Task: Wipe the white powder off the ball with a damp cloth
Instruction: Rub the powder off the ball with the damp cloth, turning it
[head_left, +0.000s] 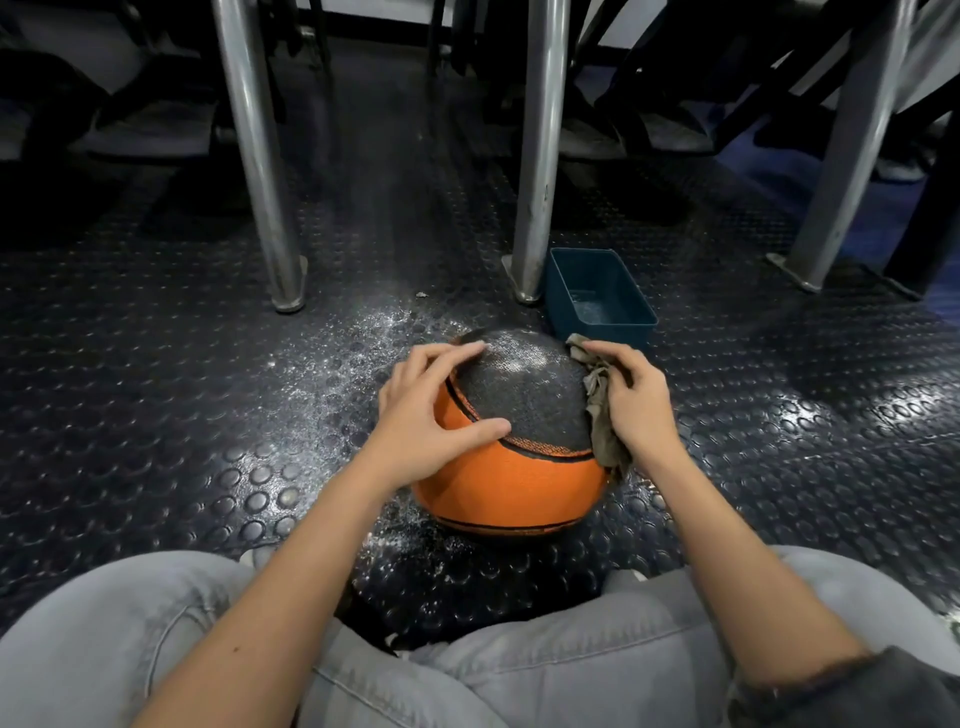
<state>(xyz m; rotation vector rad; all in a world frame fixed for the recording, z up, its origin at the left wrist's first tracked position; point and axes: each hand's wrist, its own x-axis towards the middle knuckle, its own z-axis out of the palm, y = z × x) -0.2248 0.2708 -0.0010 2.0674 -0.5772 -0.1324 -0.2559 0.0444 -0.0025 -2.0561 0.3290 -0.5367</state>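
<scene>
Our left hand (426, 415) lies spread on the ball (498, 483), fingers splayed wide. Our right hand (631, 400) curls its fingers over the cloth (602, 415), pressing it against the ball's right side.

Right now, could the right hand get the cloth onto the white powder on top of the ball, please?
Probably yes. The right hand holds the cloth against the ball, just beside the powder patch on top; nothing lies between, and the left hand rests on the other side.

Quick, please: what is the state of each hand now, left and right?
The left hand is open, fingers spread, resting on the ball.
The right hand holds the cloth against the ball's side.
</scene>
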